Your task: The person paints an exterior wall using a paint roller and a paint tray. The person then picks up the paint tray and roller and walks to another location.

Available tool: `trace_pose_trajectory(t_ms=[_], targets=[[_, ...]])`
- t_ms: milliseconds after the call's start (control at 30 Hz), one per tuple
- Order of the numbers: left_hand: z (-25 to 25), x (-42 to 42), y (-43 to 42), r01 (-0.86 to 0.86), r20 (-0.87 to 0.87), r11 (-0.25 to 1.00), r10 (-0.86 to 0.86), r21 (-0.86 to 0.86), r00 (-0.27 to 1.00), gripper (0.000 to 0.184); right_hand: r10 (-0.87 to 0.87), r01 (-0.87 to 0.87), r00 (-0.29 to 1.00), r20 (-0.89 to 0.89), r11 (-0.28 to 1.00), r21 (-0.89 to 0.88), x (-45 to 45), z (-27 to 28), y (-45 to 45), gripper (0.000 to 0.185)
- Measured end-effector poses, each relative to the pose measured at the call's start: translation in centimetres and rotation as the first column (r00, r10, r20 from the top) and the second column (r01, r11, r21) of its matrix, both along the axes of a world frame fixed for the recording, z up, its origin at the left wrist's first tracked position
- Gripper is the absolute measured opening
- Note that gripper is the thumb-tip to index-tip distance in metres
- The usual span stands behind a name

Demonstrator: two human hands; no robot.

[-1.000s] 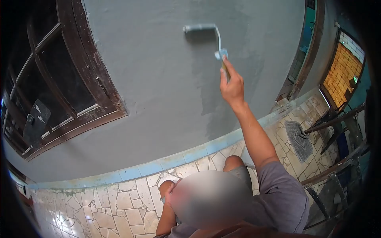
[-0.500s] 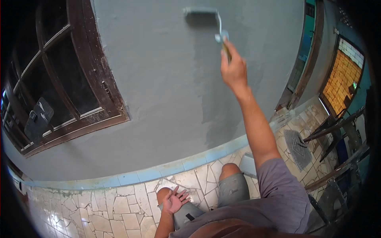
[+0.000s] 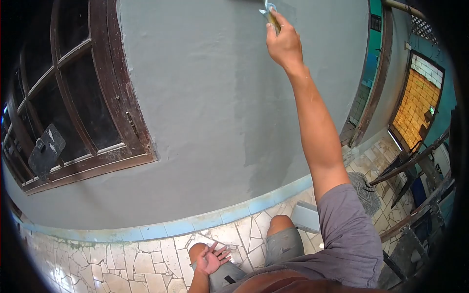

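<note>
Raised high against the wall, my right hand (image 3: pixel 286 46) is closed around the yellowish handle of a paint roller (image 3: pixel 272 20). Only the handle, a light blue collar and a bit of the frame show clearly; most of the roller head is cut off by the top edge. A darker, wet-looking band runs down the grey wall (image 3: pixel 190 102) below it. My left hand (image 3: pixel 211 259) rests palm up by my knee, fingers spread, holding nothing.
A brown-framed window (image 3: pixel 105 88) is on the left. Pale blue tiles (image 3: pixel 202 222) edge the wall's foot above a cracked-tile floor (image 3: pixel 146 263). A grey-white container (image 3: pixel 305 216) sits right of my knees, near a grey mat (image 3: pixel 365 195) and dark-framed furniture (image 3: pixel 415 210).
My right hand has moved upward along the wall with the paint roller, and the roller head has mostly left the view. My left hand keeps its open pose.
</note>
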State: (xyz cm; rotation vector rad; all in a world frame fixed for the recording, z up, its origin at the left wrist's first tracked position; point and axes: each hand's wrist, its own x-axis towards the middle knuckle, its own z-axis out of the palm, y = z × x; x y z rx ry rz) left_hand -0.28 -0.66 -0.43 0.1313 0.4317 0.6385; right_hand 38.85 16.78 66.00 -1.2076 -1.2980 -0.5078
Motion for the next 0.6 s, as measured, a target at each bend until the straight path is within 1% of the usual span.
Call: trace_pose_trajectory(t_ms=[33, 67, 100, 133, 200, 233, 267, 333, 367, 433, 467, 500, 533, 600], targets=[[-0.1, 0.0, 0.0, -0.014, 0.012, 1.0, 0.015, -0.003, 1.0, 0.075, 0.0, 0.0, 1.0, -0.002, 1.0, -0.007, 0.2, -0.8, 0.3, 0.05], [-0.2, -0.1, -0.2, -0.029, 0.023, 1.0, 0.029, -0.009, 0.999, 0.076, -0.031, 0.029, 0.998, 0.049, 0.999, 0.046, 0.7, -2.5, 0.9, 0.05], [-0.3, 0.1, -0.3, -0.04, -0.01, 0.999, 0.04, 0.001, 0.999, 0.076, -0.064, 0.055, 0.993, 0.099, 0.994, 0.096, 1.0, -4.3, 1.4, 0.051], [-0.1, 0.2, -0.4, -0.039, -0.017, 0.999, 0.039, -0.019, 0.999, 0.076, -0.063, 0.056, 0.994, 0.094, 0.996, 0.075, 1.1, -6.5, 1.6, 0.051], [0.2, 0.2, -0.7, -0.054, -0.015, 0.998, 0.055, 0.012, 0.998, 0.07, 0.009, -0.012, 0.999, 0.051, 0.997, 0.07, 1.4, -11.7, 1.4, 0.05], [-0.1, 0.3, -0.7, -0.046, 0.029, 0.999, 0.045, 0.024, 0.999, 0.067, 0.024, -0.028, 0.998, 0.059, 0.997, 0.072, 1.5, -14.0, 1.0, 0.049], [-0.5, 0.0, -0.7, -0.037, 0.066, 0.999, 0.034, 0.034, 0.997, 0.063, 0.021, -0.022, 0.999, 0.029, 0.999, 0.033, 1.8, -16.5, 0.4, 0.049], [0.2, -0.1, -0.9, -0.024, 0.06, 0.998, 0.021, 0.05, 0.998, 0.059, 0.052, -0.051, 0.998, -0.018, 0.997, 0.052, 2.5, -21.7, -1.3, 0.047], [1.0, 0.1, -1.0, -0.02, 0.047, 0.997, 0.017, 0.077, 0.999, 0.06, 0.039, -0.037, 0.998, -0.043, 0.999, 0.029, 2.9, -24.8, -2.4, 0.047], [1.6, 0.1, -1.2, -0.016, 0.03, 0.998, 0.014, 0.053, 0.999, 0.061, 0.018, -0.016, 0.983, -0.181, 1.0, 0.015, 4.0, -32.6, -4.6, 0.045], [1.7, 0.1, -1.4, -0.028, 0.034, 0.998, 0.027, 0.049, 0.999, 0.061, -0.002, -0.014, 0.972, -0.234, 0.998, -0.066, 5.0, -36.8, -5.7, 0.044], [1.8, 0.1, -1.6, -0.039, -0.021, 0.998, 0.04, 0.056, 0.999, 0.07, -0.022, -0.019, 0.959, -0.283, 0.99, -0.142, 6.1, -40.6, -6.8, 0.042], [1.8, -0.1, -1.8, -0.033, -0.036, 0.998, 0.034, 0.047, 0.999, 0.07, -0.031, -0.015, 0.955, -0.296, 0.988, -0.151, 6.9, -43.4, -8.0, 0.042], [1.9, -0.4, -1.6, -0.008, -0.052, 0.998, 0.011, 0.056, 0.999, 0.071, -0.081, -0.009, 0.961, -0.266, 0.948, -0.319, 8.7, -47.7, -9.8, 0.042]])
